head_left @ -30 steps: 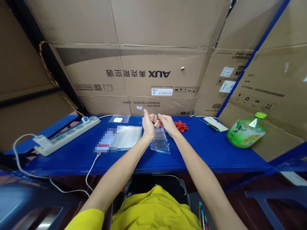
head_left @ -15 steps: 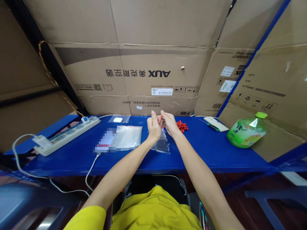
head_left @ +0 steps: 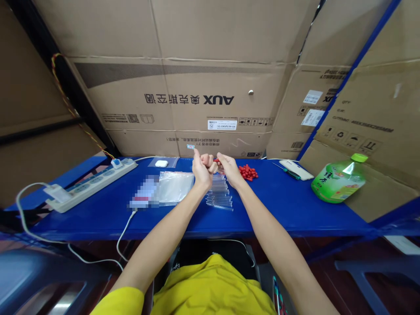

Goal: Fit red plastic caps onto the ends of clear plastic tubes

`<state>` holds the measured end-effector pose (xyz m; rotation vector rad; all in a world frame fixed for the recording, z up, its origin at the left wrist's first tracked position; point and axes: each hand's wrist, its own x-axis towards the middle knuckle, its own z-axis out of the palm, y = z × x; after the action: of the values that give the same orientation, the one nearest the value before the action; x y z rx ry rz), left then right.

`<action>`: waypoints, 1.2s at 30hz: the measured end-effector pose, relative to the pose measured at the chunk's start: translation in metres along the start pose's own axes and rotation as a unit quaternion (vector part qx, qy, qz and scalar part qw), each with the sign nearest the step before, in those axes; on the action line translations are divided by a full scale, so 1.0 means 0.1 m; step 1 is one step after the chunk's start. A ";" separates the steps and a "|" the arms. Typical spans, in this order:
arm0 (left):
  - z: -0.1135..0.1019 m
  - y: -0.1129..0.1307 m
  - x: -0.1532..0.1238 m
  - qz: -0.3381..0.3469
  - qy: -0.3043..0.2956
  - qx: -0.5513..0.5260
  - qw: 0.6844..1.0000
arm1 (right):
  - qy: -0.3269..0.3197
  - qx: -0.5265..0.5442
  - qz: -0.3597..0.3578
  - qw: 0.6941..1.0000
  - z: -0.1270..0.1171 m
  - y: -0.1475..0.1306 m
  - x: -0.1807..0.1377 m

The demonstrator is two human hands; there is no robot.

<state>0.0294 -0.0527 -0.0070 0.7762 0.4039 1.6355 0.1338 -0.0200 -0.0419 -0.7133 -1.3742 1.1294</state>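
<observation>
Right hand [head_left: 228, 169] pinching red piece [head_left: 216, 160], centre of frame. Left hand [head_left: 202, 169] curled closed just beside; whether it grips anything, cannot tell. Risk: piece small, loose pinch could drop it onto tubes [head_left: 219, 197] below. Low wrist could roll tubes askew; right hand swinging outward could scatter red pile [head_left: 250, 173]. Left of centre: bags [head_left: 176, 189], near left forearm. Far right: bottle [head_left: 339, 180], well apart, not in way.

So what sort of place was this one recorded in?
Probably a makeshift workstation, perhaps in a workshop or small factory: brown printed cardboard panels stand around a flat blue tabletop, and a heap of small red pieces lies on it.
</observation>
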 end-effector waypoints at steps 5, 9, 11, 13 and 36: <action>-0.10 0.08 0.08 -0.038 -0.021 -0.017 0.999 | -0.026 -0.063 -0.038 0.997 0.01 -0.01 -0.04; -0.10 0.11 0.09 -0.071 -0.035 0.018 0.997 | -0.037 -0.124 -0.071 0.989 -0.03 -0.06 -0.07; -0.11 0.12 0.09 -0.097 -0.048 0.034 0.994 | -0.053 -0.140 -0.078 0.986 -0.07 -0.08 -0.07; -0.13 0.12 0.11 -0.118 -0.065 0.048 0.990 | -0.065 -0.157 -0.082 0.982 -0.10 -0.10 -0.07; -0.16 -0.01 0.12 -0.086 -0.064 0.013 0.994 | -0.003 -0.257 -0.125 0.958 -0.02 -0.08 -0.10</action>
<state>0.0190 -0.0383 -0.0158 0.8364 0.3903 1.4143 0.1392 -0.0314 -0.0381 -0.8694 -1.7323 0.5744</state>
